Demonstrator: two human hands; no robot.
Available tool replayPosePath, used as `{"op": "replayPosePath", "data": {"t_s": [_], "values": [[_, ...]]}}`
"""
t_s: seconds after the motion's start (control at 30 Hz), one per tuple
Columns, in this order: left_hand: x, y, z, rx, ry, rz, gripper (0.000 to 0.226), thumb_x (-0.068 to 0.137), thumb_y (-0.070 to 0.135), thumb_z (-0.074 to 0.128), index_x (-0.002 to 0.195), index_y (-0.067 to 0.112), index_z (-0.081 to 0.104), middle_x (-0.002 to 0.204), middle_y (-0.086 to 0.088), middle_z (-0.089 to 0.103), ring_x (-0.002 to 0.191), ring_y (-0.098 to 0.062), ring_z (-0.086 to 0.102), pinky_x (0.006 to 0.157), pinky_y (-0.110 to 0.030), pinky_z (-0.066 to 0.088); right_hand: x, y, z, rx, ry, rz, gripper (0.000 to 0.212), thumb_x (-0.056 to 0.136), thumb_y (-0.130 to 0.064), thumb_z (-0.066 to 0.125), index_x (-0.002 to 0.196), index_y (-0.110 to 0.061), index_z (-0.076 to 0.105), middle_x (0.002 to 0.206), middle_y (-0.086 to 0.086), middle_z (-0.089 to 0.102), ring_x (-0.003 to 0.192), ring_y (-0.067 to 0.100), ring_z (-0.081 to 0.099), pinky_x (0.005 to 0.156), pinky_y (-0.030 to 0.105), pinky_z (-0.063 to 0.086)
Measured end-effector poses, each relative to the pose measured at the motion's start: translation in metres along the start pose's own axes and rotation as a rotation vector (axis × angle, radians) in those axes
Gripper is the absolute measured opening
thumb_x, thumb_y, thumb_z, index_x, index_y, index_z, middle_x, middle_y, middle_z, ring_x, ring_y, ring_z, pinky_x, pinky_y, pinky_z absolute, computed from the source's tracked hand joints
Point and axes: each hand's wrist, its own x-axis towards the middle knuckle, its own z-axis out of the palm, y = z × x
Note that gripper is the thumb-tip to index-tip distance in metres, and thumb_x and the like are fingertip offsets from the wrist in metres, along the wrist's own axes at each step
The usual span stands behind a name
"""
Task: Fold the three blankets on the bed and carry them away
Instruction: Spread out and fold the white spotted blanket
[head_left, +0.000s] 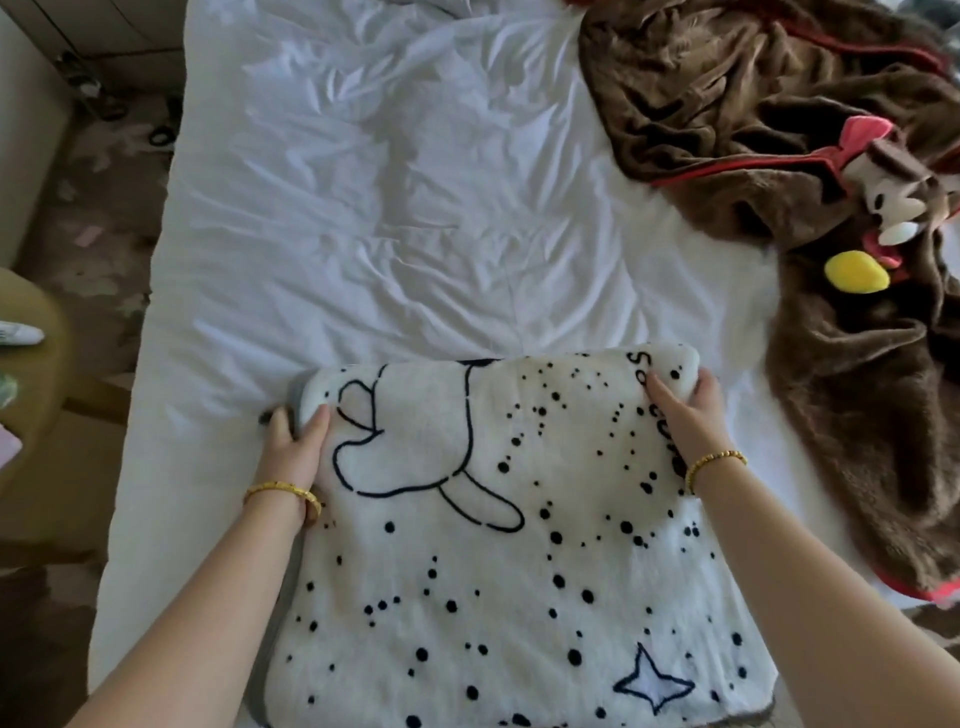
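A white fleece blanket (498, 545) with black dots, a drawn outline figure and a star lies folded at the near edge of the bed (395, 218). My left hand (296, 441) grips its far left corner, thumb on top and fingers under the fold. My right hand (688, 410) grips the far right corner in the same way. A brown plush blanket (769, 104) with red trim lies crumpled and unfolded along the right side of the bed. A cartoon plush head (888, 202) and a yellow plush part (856, 271) are attached to it.
The white sheet is wrinkled across the middle of the bed. Left of the bed are patterned carpet (104, 218), a yellow-green chair (36, 395) with small items on it, and dark objects on the floor by the wall.
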Motion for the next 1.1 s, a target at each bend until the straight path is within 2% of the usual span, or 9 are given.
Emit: {"op": "replayPosePath", "data": {"t_s": [0.1,0.27,0.37,0.5,0.6,0.73,0.9,1.0,1.1], "values": [[0.012,0.001,0.002,-0.176,-0.069,-0.02,0.049,0.087,0.046,0.057,0.128,0.021,0.048,0.113,0.001,0.061,0.094,-0.019,0.062,0.068,-0.03,0.052,0.004,0.0,-0.004,0.049,-0.002,0.03,0.016,0.087,-0.039,0.06,0.09,-0.024,0.053,0.098,0.011,0.064,0.075,0.02,0.063,0.063,0.035,0.055],[0.032,0.014,-0.003,-0.395,-0.207,0.032,0.013,0.085,0.022,0.064,0.098,0.025,0.065,0.091,0.0,0.072,0.081,-0.016,0.07,0.062,-0.028,0.055,0.019,-0.012,0.001,0.108,0.028,0.028,0.013,0.089,-0.031,0.055,0.077,-0.027,0.054,0.088,0.008,0.061,0.082,0.027,0.061,0.077,0.041,0.054],[0.045,0.013,-0.001,-0.054,0.059,0.133,0.008,0.089,0.022,0.058,0.093,0.016,0.062,0.102,-0.009,0.066,0.096,-0.028,0.062,0.078,-0.032,0.048,0.033,-0.012,0.011,-0.01,0.206,-0.08,0.009,0.092,-0.025,0.051,0.085,-0.02,0.053,0.092,0.009,0.052,0.087,0.022,0.051,0.067,0.026,0.044],[0.049,0.004,0.009,0.356,0.203,0.195,0.029,0.096,0.031,0.044,0.092,0.003,0.052,0.105,-0.02,0.057,0.096,-0.033,0.054,0.079,-0.035,0.041,0.038,0.003,0.014,-0.347,0.218,-0.14,0.024,0.096,-0.023,0.043,0.109,-0.004,0.05,0.128,0.018,0.046,0.108,0.031,0.046,0.09,0.034,0.037],[0.051,0.009,0.018,0.3,0.145,0.162,0.033,0.098,0.033,0.039,0.109,0.004,0.049,0.109,-0.018,0.057,0.099,-0.031,0.054,0.081,-0.036,0.04,0.041,0.002,0.014,-0.435,0.144,-0.103,0.023,0.099,-0.025,0.035,0.105,-0.004,0.04,0.102,0.024,0.055,0.078,0.028,0.046,0.068,0.032,0.034],[0.057,0.013,0.015,0.082,0.112,0.128,0.03,0.095,0.035,0.044,0.113,0.013,0.054,0.111,-0.012,0.058,0.102,-0.026,0.054,0.082,-0.031,0.039,0.048,0.0,0.006,-0.23,0.259,-0.128,0.017,0.097,-0.021,0.04,0.093,-0.005,0.043,0.07,0.002,0.042,0.076,0.023,0.042,0.065,0.031,0.031],[0.048,0.011,0.009,0.43,0.297,0.108,0.037,0.095,0.024,0.047,0.123,0.001,0.048,0.122,-0.026,0.054,0.114,-0.041,0.049,0.095,-0.046,0.039,0.033,0.013,-0.004,-0.249,0.498,0.132,0.029,0.096,-0.01,0.036,0.124,-0.008,0.046,0.118,0.014,0.052,0.116,0.032,0.046,0.096,0.041,0.037],[0.023,0.038,0.026,0.483,0.404,0.488,0.049,0.082,-0.004,0.048,0.13,-0.005,0.043,0.133,-0.027,0.046,0.128,-0.041,0.038,0.108,-0.047,0.026,0.008,0.001,0.01,-0.294,0.635,-0.115,0.041,0.094,-0.007,0.037,0.134,-0.008,0.04,0.144,0.01,0.036,0.136,0.026,0.028,0.111,0.04,0.02],[-0.027,0.048,0.079,0.635,0.171,0.925,0.048,0.076,-0.004,0.051,0.124,-0.001,0.052,0.131,-0.024,0.049,0.126,-0.043,0.042,0.104,-0.059,0.03,-0.032,-0.012,0.061,-0.471,0.457,-0.483,0.049,0.094,-0.012,0.031,0.143,-0.013,0.033,0.155,0.002,0.018,0.144,0.023,0.012,0.117,0.038,0.004]]}}
